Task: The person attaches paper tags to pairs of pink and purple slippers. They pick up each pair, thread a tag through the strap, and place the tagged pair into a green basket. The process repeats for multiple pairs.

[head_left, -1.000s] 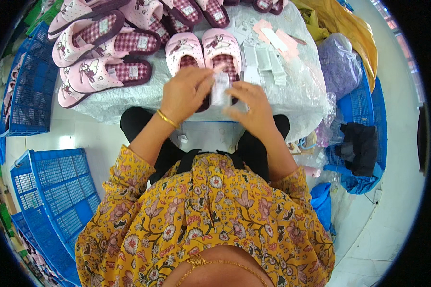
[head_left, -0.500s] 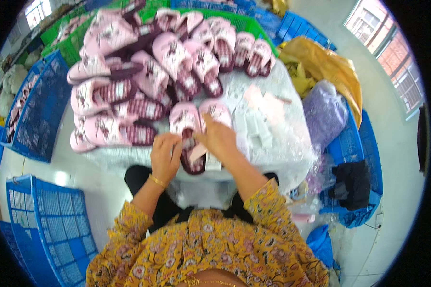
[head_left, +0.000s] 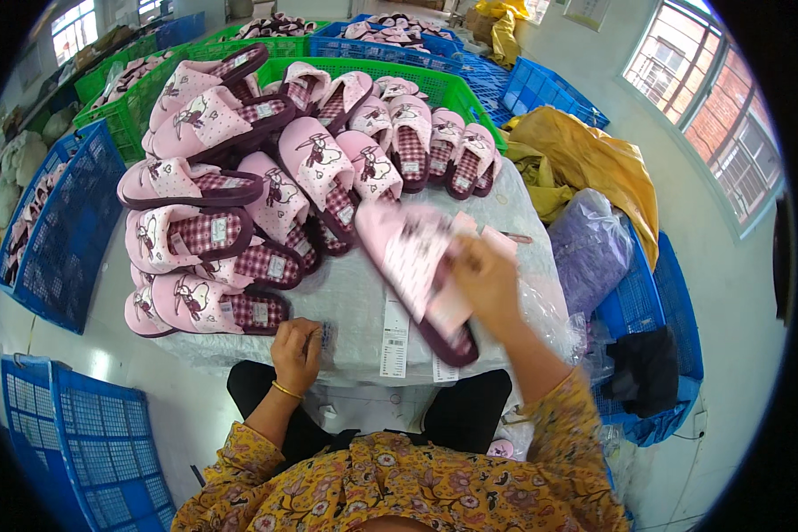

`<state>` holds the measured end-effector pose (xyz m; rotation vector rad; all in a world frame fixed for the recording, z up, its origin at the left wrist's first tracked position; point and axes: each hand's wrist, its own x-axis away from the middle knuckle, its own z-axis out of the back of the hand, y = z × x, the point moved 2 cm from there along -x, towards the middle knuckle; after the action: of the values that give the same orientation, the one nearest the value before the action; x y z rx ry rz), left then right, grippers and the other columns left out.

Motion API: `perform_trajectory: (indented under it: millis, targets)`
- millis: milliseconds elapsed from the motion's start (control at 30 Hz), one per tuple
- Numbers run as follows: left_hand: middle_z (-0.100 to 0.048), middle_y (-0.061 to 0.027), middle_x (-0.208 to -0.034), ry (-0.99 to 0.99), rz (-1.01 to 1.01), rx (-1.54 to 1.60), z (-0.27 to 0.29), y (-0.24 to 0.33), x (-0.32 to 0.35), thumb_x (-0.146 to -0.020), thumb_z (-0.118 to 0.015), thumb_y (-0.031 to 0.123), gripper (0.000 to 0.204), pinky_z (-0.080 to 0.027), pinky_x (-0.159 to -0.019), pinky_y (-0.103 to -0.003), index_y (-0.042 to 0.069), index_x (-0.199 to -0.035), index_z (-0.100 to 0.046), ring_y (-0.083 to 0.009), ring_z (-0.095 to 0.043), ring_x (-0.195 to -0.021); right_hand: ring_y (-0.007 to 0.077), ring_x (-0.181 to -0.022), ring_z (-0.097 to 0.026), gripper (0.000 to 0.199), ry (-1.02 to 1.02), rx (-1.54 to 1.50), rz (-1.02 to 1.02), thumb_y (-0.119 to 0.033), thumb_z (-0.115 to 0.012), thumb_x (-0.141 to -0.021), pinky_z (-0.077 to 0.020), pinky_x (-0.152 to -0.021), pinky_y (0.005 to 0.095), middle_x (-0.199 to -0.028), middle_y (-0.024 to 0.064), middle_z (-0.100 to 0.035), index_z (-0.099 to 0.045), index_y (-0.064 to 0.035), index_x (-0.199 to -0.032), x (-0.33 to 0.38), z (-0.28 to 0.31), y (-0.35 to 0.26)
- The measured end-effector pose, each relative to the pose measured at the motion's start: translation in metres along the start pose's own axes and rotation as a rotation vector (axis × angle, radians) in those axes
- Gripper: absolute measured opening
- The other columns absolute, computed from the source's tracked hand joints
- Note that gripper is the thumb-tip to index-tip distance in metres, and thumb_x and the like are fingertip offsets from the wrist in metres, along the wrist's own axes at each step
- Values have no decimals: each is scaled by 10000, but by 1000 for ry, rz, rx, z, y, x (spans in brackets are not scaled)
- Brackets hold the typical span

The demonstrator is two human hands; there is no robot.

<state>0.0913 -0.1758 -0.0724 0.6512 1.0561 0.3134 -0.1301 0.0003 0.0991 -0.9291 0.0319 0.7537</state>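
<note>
Above the front of the table, my right hand [head_left: 488,288] grips a pair of pink slippers [head_left: 408,248], blurred by motion. They show dark maroon soles and a pale pink card [head_left: 449,308] at the opening. At the table's front edge my left hand [head_left: 297,355] is closed with its fingers curled; whether anything is in them is hidden. White printed tags [head_left: 394,351] lie on the table beneath the held slippers. More pink slippers [head_left: 206,306] with checked insoles are piled at the left and back of the table, the closest just beyond my left hand.
Plastic wrap covers the table [head_left: 355,301]. Behind it stands a green crate [head_left: 457,93]. Blue crates stand at the left [head_left: 71,230] and lower left [head_left: 106,434]. A purple bundle [head_left: 594,248], yellow sacking [head_left: 594,151] and a black cloth [head_left: 645,372] lie at the right.
The slippers have been lifted off the table and swung right in my right hand. My left hand has let go of them and dropped toward the table's front edge.
</note>
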Motion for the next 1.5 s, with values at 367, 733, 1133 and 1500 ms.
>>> perform_trajectory:
  millis: [367, 733, 1133, 1500]
  targets:
    - [-642, -122, -875, 19, 9, -105, -4, 4, -7, -761, -693, -36, 175, -512, -665, -359, 25, -921, -658, -295, -626, -779, 345, -1014, -669, 586, 332, 290, 604, -462, -699, -802, -518, -852, 453, -1091, 195, -688, -592, -88, -1240, -317, 12, -50]
    - [-646, -132, -892, -47, 19, -98, -4, 6, -8, -793, -677, -26, 141, -499, -654, -348, 15, -927, -662, -289, -618, -765, 283, -1268, -517, 933, -187, -484, 259, -199, -785, -805, -450, -1001, 350, -1392, 196, -484, -206, -126, -1533, -128, -158, 52]
    - [-644, -140, -925, -61, 26, -65, -2, -2, -6, -785, -715, 28, 180, -512, -697, -368, 21, -958, -665, -312, -624, -829, 367, -940, -595, 442, 406, -240, 341, -30, -665, -751, -466, -865, 426, -1068, 137, -683, -642, -110, -1185, -137, -191, 14]
    - [-517, -150, -1302, -38, 48, -28, 7, 35, -25, -923, -667, 288, 393, -434, -910, -352, 45, -1224, -595, -270, -483, -1162, 252, -1158, -541, 519, 217, -504, -298, 71, -551, -793, -409, -1008, 317, -1256, 163, -569, -551, -2, -1306, 47, -141, -17]
